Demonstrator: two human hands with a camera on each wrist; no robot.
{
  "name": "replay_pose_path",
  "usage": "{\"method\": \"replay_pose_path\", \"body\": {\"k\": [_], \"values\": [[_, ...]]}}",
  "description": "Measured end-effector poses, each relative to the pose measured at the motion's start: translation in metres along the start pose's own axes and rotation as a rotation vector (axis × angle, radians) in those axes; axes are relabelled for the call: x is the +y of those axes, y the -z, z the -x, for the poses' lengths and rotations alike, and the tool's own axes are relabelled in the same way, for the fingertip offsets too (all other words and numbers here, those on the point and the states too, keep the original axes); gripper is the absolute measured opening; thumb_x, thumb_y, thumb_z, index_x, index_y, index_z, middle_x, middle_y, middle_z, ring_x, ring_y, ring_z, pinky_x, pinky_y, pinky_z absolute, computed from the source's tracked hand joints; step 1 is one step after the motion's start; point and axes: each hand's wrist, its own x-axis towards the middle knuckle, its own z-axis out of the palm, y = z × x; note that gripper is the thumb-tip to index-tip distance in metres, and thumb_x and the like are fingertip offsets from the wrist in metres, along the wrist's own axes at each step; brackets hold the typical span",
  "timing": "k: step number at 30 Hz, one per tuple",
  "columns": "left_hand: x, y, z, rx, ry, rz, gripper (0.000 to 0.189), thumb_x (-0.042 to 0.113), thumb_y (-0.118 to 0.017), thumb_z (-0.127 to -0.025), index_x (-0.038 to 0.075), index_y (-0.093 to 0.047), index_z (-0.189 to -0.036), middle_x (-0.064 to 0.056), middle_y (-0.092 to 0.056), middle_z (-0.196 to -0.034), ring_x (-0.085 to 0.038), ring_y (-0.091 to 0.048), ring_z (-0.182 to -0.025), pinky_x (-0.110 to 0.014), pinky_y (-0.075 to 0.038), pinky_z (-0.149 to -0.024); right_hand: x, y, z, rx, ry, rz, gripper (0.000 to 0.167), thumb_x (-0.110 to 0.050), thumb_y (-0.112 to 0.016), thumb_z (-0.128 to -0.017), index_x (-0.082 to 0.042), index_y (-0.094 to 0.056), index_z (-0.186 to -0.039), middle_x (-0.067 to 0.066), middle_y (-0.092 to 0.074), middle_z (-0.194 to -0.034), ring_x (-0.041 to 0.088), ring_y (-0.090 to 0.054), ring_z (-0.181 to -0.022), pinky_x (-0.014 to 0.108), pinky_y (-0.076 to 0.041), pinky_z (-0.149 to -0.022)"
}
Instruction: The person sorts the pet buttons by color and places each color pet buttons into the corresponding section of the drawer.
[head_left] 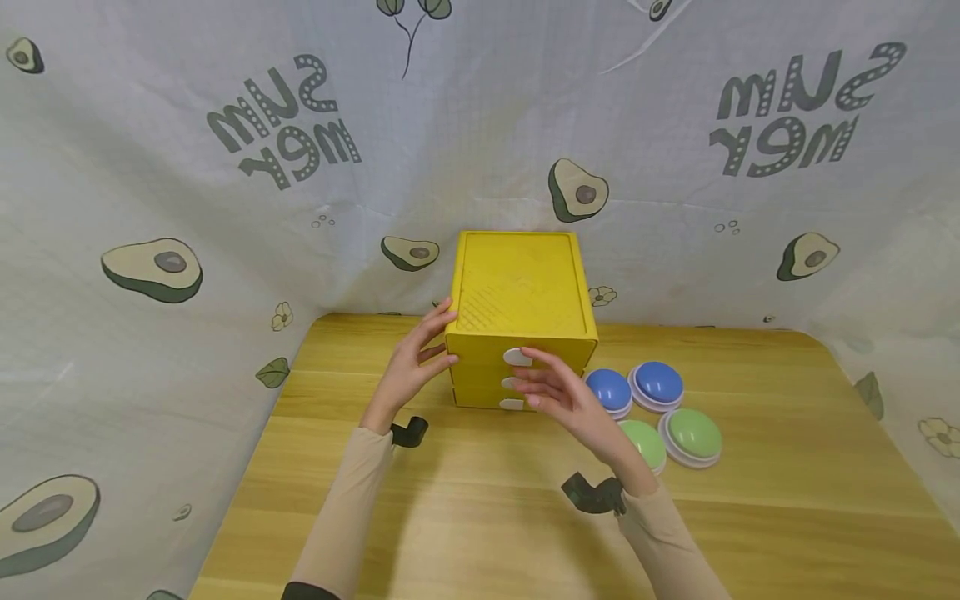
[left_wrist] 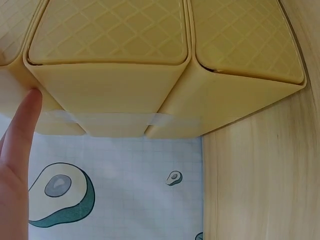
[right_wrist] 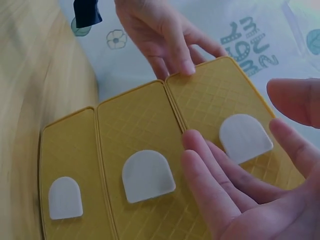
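Observation:
A yellow box of stacked drawers (head_left: 522, 283) stands at the back of the wooden table. Three white rounded tabs mark its drawer fronts, including the top tab (right_wrist: 245, 138), middle tab (right_wrist: 148, 176) and bottom tab (right_wrist: 65, 198). My left hand (head_left: 408, 371) touches the box's left side with extended fingers, its thumb on the top drawer's front edge. In the left wrist view one straight finger (left_wrist: 25, 130) meets the side wall. Before the front, my right hand (head_left: 573, 404) has its fingers loosely bent around the top tab's area, holding nothing. All drawers look closed.
Right of the box sit two blue domed buttons, one nearer (head_left: 609, 390) and one farther (head_left: 658, 383), and two green ones, one left (head_left: 642, 442) and one right (head_left: 694, 433), on white bases. A printed avocado cloth (head_left: 480, 125) hangs behind the wooden table (head_left: 465, 508).

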Motion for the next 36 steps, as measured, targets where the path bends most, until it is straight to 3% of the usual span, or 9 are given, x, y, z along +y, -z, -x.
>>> {"method": "replay_pose_path", "body": {"k": [4, 8, 15, 23, 29, 36], "values": [[0.001, 0.000, 0.000, 0.011, -0.037, -0.032, 0.054, -0.012, -0.063, -0.086, -0.007, -0.044, -0.136, -0.020, -0.026, -0.153, -0.041, -0.039, -0.130, -0.058, -0.044, -0.093, 0.004, 0.001, 0.007, -0.004, -0.019, -0.002, 0.055, -0.001, -0.051, -0.098, -0.004, -0.028, -0.148, 0.034, -0.044, -0.134, 0.043, -0.050, -0.117, 0.029, -0.047, -0.095], [0.003, -0.001, -0.001, 0.023, -0.058, -0.063, 0.053, -0.012, -0.063, -0.085, -0.008, -0.045, -0.134, -0.022, -0.028, -0.151, -0.042, -0.042, -0.127, -0.056, -0.047, -0.091, 0.013, 0.001, 0.013, -0.027, -0.071, -0.008, 0.056, -0.002, -0.051, -0.098, -0.003, -0.027, -0.149, 0.034, -0.043, -0.135, 0.047, -0.049, -0.117, 0.030, -0.048, -0.094], [0.003, -0.002, -0.002, 0.032, -0.087, -0.090, 0.052, -0.013, -0.064, -0.084, -0.008, -0.046, -0.133, -0.023, -0.030, -0.149, -0.043, -0.044, -0.125, -0.052, -0.049, -0.089, 0.028, 0.003, 0.016, -0.048, -0.123, -0.022, 0.056, -0.005, -0.053, -0.098, -0.004, -0.028, -0.149, 0.036, -0.042, -0.135, 0.031, -0.055, -0.116, 0.031, -0.048, -0.094], [0.003, -0.002, -0.001, 0.032, -0.098, -0.098, 0.053, -0.013, -0.064, -0.084, -0.008, -0.046, -0.133, -0.024, -0.029, -0.150, -0.045, -0.044, -0.124, -0.054, -0.050, -0.086, 0.041, 0.005, 0.014, -0.070, -0.137, -0.042, 0.056, -0.006, -0.051, -0.099, -0.005, -0.028, -0.149, 0.035, -0.040, -0.137, 0.052, -0.043, -0.120, 0.035, -0.046, -0.097], [0.003, -0.002, -0.001, 0.040, -0.086, -0.103, 0.052, -0.013, -0.065, -0.084, -0.007, -0.047, -0.132, -0.023, -0.033, -0.149, -0.043, -0.045, -0.124, -0.053, -0.050, -0.087, 0.047, 0.005, 0.009, -0.075, -0.131, -0.062, 0.054, -0.006, -0.050, -0.099, -0.004, -0.029, -0.148, 0.032, -0.040, -0.140, 0.052, -0.041, -0.122, 0.052, -0.041, -0.100], [0.003, -0.001, -0.001, 0.036, -0.070, -0.099, 0.052, -0.012, -0.065, -0.084, -0.006, -0.047, -0.132, -0.022, -0.034, -0.148, -0.042, -0.046, -0.124, -0.051, -0.051, -0.087, 0.051, 0.004, 0.003, -0.082, -0.116, -0.119, 0.052, -0.002, -0.048, -0.099, 0.000, -0.028, -0.147, 0.032, -0.036, -0.142, 0.051, -0.040, -0.124, 0.049, -0.041, -0.101]]}}
